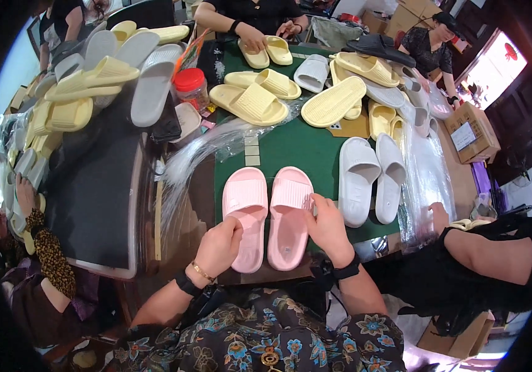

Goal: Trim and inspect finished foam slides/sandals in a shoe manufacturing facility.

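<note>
Two pink slide slippers lie side by side in front of me at the near edge of the green table mat, toes pointing away. My left hand (pixel 217 245) is closed at the outer side of the left pink slipper (pixel 245 192), thumb and curled fingers by the rear of its strap. The right pink slipper (pixel 292 193) is pinched at the outer edge of its strap by my right hand (pixel 330 227). A pair of grey slippers, one a whitish-grey slipper (pixel 357 186), sits to the right of my right hand.
Several yellow slippers (pixel 334 102) lie across the far mat. Clear plastic bags (pixel 427 180) spread along the right; fine plastic strands (pixel 185 167) lie left. A red-lidded jar (pixel 190 87) stands farther back. Co-workers' hands, including one hand (pixel 252 38) opposite, surround the table.
</note>
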A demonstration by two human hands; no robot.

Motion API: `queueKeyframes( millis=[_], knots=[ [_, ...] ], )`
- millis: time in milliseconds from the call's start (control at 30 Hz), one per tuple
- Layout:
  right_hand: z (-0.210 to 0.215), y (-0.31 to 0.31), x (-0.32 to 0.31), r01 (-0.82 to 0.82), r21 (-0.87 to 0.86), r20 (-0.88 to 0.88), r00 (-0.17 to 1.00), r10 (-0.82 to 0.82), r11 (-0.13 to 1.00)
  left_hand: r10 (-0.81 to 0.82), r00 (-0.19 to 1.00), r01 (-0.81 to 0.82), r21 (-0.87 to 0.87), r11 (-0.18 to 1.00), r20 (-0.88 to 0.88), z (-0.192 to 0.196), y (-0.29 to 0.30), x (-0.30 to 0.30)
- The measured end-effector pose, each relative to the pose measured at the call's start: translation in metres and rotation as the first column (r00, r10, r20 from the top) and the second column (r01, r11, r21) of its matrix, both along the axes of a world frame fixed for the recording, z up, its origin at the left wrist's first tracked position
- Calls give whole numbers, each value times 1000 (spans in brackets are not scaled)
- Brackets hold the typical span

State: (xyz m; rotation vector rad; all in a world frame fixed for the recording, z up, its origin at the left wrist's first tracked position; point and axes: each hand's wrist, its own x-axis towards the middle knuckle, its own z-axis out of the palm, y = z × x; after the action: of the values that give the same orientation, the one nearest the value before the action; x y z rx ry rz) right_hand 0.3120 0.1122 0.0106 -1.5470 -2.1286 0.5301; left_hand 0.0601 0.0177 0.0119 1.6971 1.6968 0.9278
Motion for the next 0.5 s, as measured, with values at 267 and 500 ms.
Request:
queueKeyframes(
  millis=[267,500],
  knots=[
    [47,-31,-29,-155,39,-268,950,160,987,-60,997,55,86,995,51,18,-2,0],
    [46,-56,-40,-462,70,-199,862,467,884,-247,966,230,187,955,76,45,-5,14]
  ],
)
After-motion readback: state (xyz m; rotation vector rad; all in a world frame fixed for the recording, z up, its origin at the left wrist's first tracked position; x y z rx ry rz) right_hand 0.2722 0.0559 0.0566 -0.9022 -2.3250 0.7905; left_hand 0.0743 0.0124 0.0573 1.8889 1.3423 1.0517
